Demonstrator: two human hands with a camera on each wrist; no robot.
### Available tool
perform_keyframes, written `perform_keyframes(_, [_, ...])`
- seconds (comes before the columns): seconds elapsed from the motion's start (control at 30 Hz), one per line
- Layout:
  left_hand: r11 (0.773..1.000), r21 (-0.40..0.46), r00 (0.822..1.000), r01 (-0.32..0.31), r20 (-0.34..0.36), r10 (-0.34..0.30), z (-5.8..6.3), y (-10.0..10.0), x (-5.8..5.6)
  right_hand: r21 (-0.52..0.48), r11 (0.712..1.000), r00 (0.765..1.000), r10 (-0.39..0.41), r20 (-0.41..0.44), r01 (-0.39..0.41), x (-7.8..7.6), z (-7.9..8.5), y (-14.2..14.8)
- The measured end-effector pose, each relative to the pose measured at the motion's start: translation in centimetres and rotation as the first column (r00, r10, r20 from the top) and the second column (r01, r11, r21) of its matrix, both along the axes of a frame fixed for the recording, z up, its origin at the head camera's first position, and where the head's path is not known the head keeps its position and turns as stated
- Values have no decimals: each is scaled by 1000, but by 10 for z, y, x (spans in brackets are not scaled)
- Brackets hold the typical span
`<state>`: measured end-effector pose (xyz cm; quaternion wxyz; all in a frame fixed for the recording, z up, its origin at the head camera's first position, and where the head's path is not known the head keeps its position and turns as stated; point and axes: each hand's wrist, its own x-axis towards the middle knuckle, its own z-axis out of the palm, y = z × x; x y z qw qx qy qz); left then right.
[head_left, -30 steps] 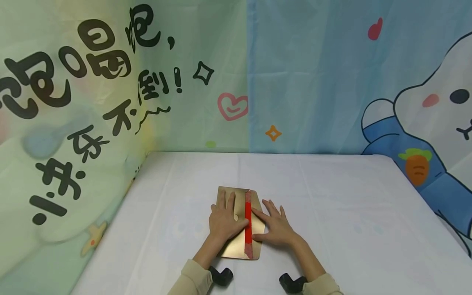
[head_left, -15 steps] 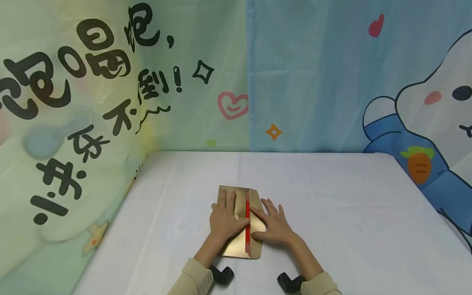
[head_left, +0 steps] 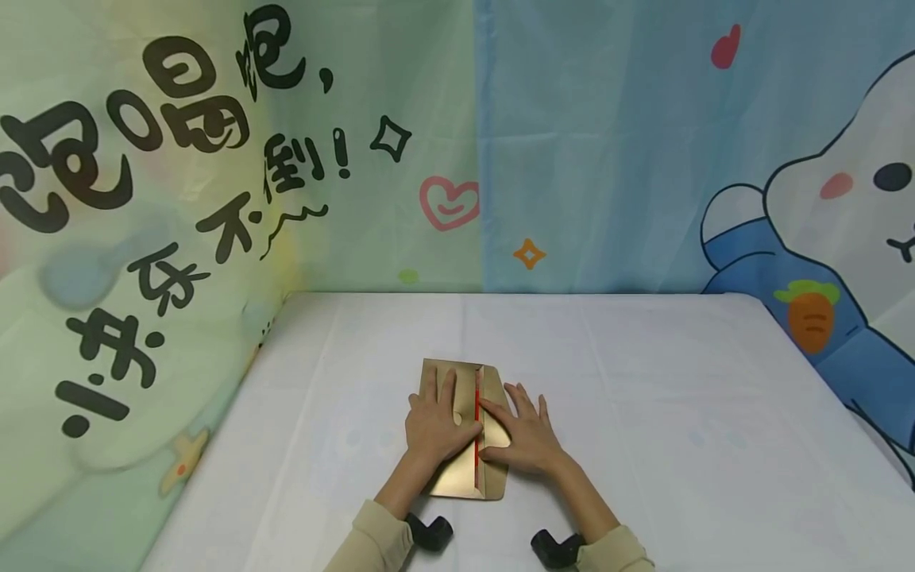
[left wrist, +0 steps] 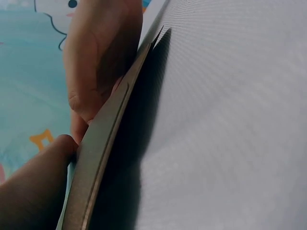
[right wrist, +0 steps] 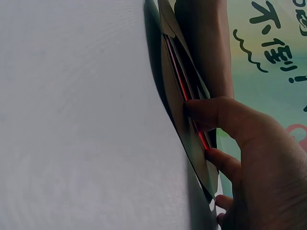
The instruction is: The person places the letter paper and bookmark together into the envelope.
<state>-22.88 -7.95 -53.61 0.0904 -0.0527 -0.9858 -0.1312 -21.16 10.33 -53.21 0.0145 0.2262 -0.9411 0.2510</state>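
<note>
A gold envelope lies on the white table in the head view, with a thin red line running lengthwise between its body and its right-hand flap. My left hand rests flat on the body, fingers pointing away and thumb reaching the red line. From the right, my right hand touches the flap, its thumb and index finger extended toward the red line and its other fingers spread. In the right wrist view, thumb and index fingertips press along the flap beside the red gap. The left wrist view shows the envelope's edge slightly raised above the cloth.
A white cloth covers the table. Printed curtains with lettering and a cartoon animal stand behind it and at the left. Black curved pieces sit at both wrists, next to the beige sleeves.
The red band on the envelope has narrowed from a wide strip to a thin line. My right hand has shifted slightly left with the flap; my left hand has stayed put.
</note>
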Motion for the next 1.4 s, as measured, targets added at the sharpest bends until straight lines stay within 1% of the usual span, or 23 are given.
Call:
perform_keyframes(0.13, [1000,-5,1000,-3,11,3,-1,0,0,-24,1000,1000,-8,9,8,1,0,-1])
perform_keyframes(0.27, [1000,5,1000,-4,0,4,-1,-1,0,-47,999,1000,-9,-18,8,0,-3,-2])
perform_keyframes(0.5, [1000,10,1000,8,1,-8,0,0,2,-16,1000,1000,-11,27,11,1,5,-3])
perform_keyframes(0.67, [1000,13,1000,8,-9,-8,0,0,1,-22,1000,1000,-7,18,7,-3,5,-4])
perform_keyframes(0.8, [1000,5,1000,6,5,-6,1,0,1,-21,1000,999,-2,40,3,-5,5,-5])
perform_keyframes(1.13, [1000,15,1000,4,5,-4,3,0,3,-9,1000,997,5,77,-4,-5,3,-5])
perform_keyframes(1.4, [1000,7,1000,9,-7,-9,1,0,2,-9,1000,999,-8,47,8,-5,2,-5])
